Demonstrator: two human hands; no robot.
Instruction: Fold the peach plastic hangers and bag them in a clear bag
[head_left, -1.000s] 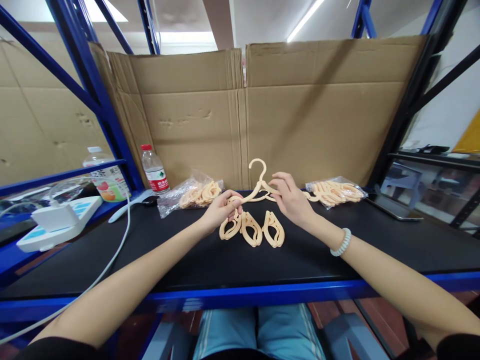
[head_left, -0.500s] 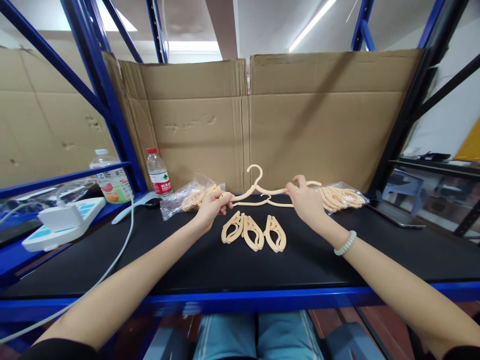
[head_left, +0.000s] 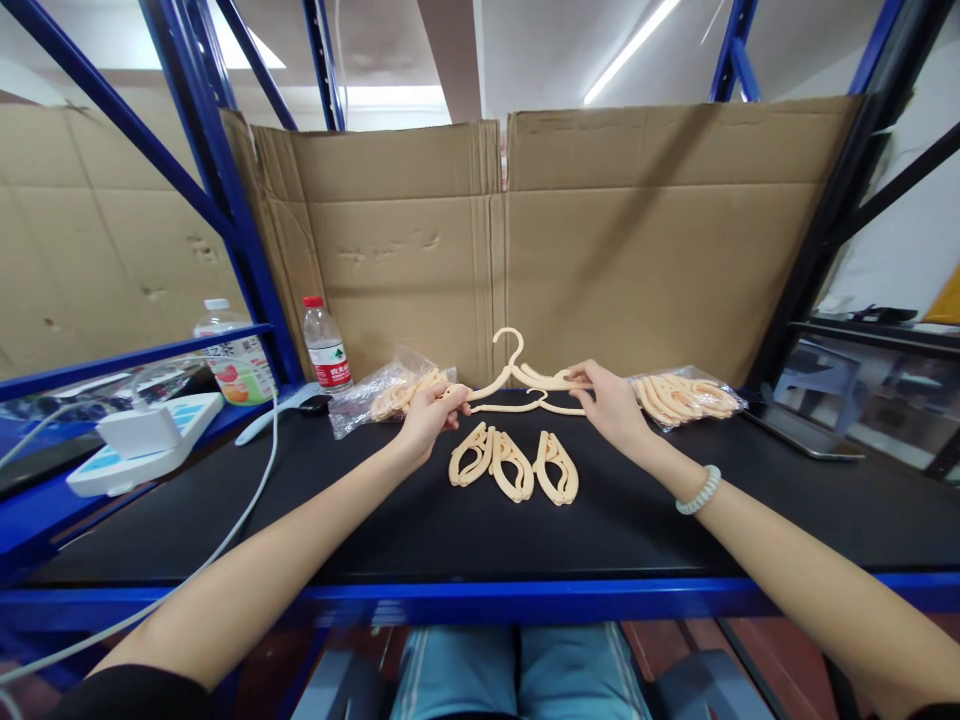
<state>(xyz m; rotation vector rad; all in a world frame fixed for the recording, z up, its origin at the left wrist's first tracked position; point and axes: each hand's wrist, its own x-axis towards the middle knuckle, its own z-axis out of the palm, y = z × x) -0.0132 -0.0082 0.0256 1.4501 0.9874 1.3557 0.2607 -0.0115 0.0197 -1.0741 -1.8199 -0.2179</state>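
Over on the left, a white power strip [head_left: 196, 412] sits by the blue frame, and past it a red-capped bottle [head_left: 327, 352] stands upright at the back of the black worktop [head_left: 390, 530]. Beside the bottle lies a clear bag of cream hangers [head_left: 397, 395]. Just in front of that, I see the left hand [head_left: 431, 418], its fingers closed on the left end of a cream hanger [head_left: 495, 384]. The hanger is held up mid-worktop, hook on top, its right side looking doubled. A spread hanger [head_left: 506, 407] lies just behind and below; nearer, three folded hangers [head_left: 516, 493] sit in a row. The right hand [head_left: 611, 405] pinches the held hanger's right side between thumb and fingers, a pale bracelet [head_left: 699, 490] at the wrist. Beyond rests another bagged bunch of hangers [head_left: 686, 396].
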